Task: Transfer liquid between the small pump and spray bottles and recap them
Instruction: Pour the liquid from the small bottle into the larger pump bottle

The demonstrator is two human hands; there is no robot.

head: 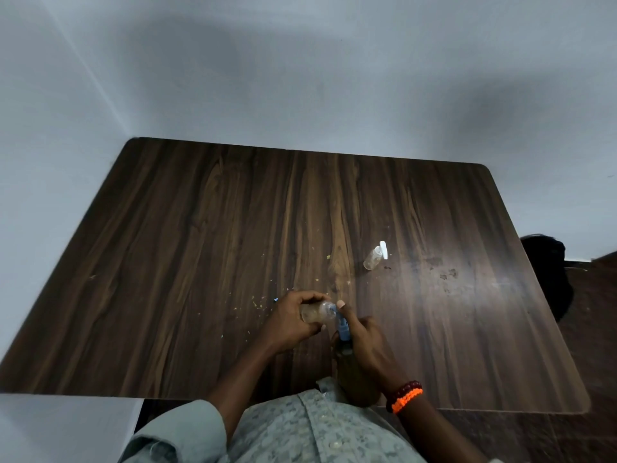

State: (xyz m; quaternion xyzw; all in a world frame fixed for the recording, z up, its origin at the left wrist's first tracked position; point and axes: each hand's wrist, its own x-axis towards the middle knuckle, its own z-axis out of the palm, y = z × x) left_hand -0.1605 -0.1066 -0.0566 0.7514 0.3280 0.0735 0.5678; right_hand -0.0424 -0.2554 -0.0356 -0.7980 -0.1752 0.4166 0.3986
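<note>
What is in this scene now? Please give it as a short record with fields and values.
surface: dark wooden table, with small crumbs
left hand: holds a small clear bottle tilted on its side
right hand: holds a blue spray top at that bottle's neck
other bottle: small clear bottle with white pump, capped, apart on the table
wrist: red and orange bracelets on the right wrist
liquid level: cannot tell

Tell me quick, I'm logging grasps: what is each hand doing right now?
Left hand: closed around the small clear bottle, held on its side.
Right hand: closed on the blue spray cap at that bottle's neck.
</note>
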